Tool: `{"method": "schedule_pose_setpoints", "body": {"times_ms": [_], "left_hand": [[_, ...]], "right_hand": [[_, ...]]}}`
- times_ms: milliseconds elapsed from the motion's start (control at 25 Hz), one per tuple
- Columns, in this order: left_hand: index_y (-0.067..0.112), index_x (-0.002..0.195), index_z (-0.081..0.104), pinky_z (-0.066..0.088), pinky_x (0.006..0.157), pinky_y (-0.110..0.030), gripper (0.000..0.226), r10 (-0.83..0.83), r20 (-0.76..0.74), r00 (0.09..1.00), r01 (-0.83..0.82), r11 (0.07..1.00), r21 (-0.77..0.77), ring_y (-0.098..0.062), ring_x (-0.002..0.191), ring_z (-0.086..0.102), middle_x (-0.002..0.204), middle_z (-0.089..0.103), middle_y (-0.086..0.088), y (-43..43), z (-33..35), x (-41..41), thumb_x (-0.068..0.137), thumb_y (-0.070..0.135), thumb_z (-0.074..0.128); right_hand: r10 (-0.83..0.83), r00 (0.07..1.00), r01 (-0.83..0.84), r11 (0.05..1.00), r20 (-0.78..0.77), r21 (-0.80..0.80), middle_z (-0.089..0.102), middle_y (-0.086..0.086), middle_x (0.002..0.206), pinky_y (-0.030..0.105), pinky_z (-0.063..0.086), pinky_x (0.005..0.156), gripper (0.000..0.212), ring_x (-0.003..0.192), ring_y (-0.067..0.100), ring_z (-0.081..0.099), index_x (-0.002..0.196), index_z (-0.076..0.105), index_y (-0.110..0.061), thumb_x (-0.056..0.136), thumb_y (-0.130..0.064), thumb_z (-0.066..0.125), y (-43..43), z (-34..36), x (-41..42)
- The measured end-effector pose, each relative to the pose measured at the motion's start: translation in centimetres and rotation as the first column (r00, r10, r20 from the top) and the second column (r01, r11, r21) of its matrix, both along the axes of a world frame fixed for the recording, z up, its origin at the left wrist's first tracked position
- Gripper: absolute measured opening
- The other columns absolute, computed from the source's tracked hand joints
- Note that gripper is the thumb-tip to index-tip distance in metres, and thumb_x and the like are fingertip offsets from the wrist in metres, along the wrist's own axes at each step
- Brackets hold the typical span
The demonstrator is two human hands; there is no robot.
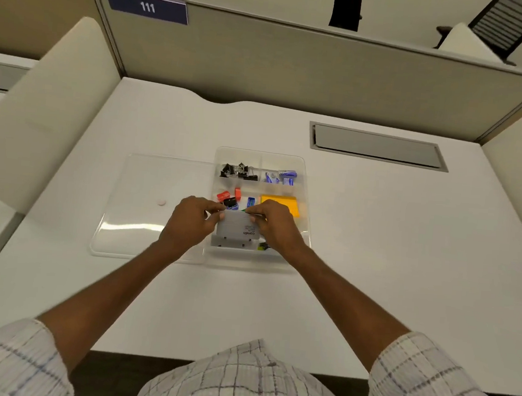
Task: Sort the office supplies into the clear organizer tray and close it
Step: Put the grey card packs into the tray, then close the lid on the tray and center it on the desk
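Tray [301, 169] of clear plastic on the white surface [376, 239], open, its lid [144, 219] flat just to the left, right edge against the tray's left wall (touching or overlapping, hard to tell through clear plastic).

Both hands over the tray's near end, pinching a grey box [238, 230] between them: left hand [188, 223] with thumb and fingertips curled on the box's far left corner, right hand [277, 227] likewise on the far right corner. Box printed "camlin", at the near compartment; resting in it or held just above, cannot tell. Something yellow-green and black [263, 246] beside the box under the right wrist, too hidden to name.

Black binder clips [239, 171] heaped in the far left compartment; small blue packets [285, 177] in the far right. Coloured clips [229, 199] in the middle left, just beyond the left fingertips; yellow and orange sticky notes [279, 202] in the middle right, partly behind the right hand.

Grey hatch [378, 146] set into the surface farther back on the right, well apart from the tray. Beige partition [296, 68] along the far edge, with a dark sign [147, 6] reading 111.
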State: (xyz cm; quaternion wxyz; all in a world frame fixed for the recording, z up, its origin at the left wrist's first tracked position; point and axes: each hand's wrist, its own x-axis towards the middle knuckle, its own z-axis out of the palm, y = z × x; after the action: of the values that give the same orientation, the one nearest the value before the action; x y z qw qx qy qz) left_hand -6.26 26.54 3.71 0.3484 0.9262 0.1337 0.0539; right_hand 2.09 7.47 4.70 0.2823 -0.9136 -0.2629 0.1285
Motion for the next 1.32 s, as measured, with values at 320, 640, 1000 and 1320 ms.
{"method": "schedule_pose_setpoints", "body": {"times_ms": [320, 640, 1000, 1320], "left_hand": [[0.032, 0.108, 0.077, 0.039, 0.085, -0.037, 0.022, -0.037, -0.095, 0.995, 0.076, 0.888, 0.454, -0.022, 0.106, 0.055, 0.108, 0.068, 0.002, 0.5, -1.3, 0.2, 0.089, 0.034, 0.065], [0.024, 0.117, 0.071, 0.042, 0.088, -0.038, 0.026, -0.050, 0.112, 0.993, 0.010, 0.943, 0.331, -0.022, 0.112, 0.058, 0.117, 0.069, 0.002, 1.2, -1.9, -1.8, 0.093, 0.030, 0.062], [0.011, 0.130, 0.062, 0.043, 0.110, -0.041, 0.037, 0.112, 0.082, 0.990, -0.127, 0.970, 0.209, -0.027, 0.131, 0.053, 0.134, 0.062, -0.010, 5.2, -4.4, -9.7, 0.095, 0.019, 0.062], [0.009, 0.135, 0.058, 0.036, 0.113, -0.038, 0.039, 0.271, -0.066, 0.960, -0.258, 0.952, 0.162, -0.026, 0.136, 0.045, 0.142, 0.054, -0.009, 9.1, -5.3, -15.1, 0.098, 0.023, 0.056]], "right_hand": [[0.138, 0.979, -0.097, 0.964, 0.151, -0.248, 0.070, 0.009, 0.115, 0.034, 0.050, 0.087, 0.032, 0.108, 0.028, 0.060, 0.121, 0.070, -0.017, 0.092, -0.007, 0.059, 1.8, -1.9, -1.1], [-0.022, 0.976, 0.029, 0.999, 0.218, -0.029, 0.067, 0.006, 0.126, 0.035, 0.048, 0.100, 0.033, 0.118, 0.023, 0.058, 0.124, 0.067, -0.015, 0.092, -0.009, 0.063, 1.7, -1.4, -4.2], [0.191, 0.952, -0.212, 0.975, 0.239, 0.061, 0.062, 0.008, 0.134, 0.032, 0.048, 0.103, 0.035, 0.122, 0.024, 0.058, 0.131, 0.061, -0.013, 0.096, -0.010, 0.060, 4.8, -3.2, -11.6], [0.370, 0.914, -0.353, 0.928, 0.165, -0.123, 0.045, 0.014, 0.147, 0.038, 0.049, 0.103, 0.055, 0.133, 0.028, 0.047, 0.145, 0.042, -0.008, 0.092, 0.004, 0.055, 6.0, -6.5, -14.2]]}}
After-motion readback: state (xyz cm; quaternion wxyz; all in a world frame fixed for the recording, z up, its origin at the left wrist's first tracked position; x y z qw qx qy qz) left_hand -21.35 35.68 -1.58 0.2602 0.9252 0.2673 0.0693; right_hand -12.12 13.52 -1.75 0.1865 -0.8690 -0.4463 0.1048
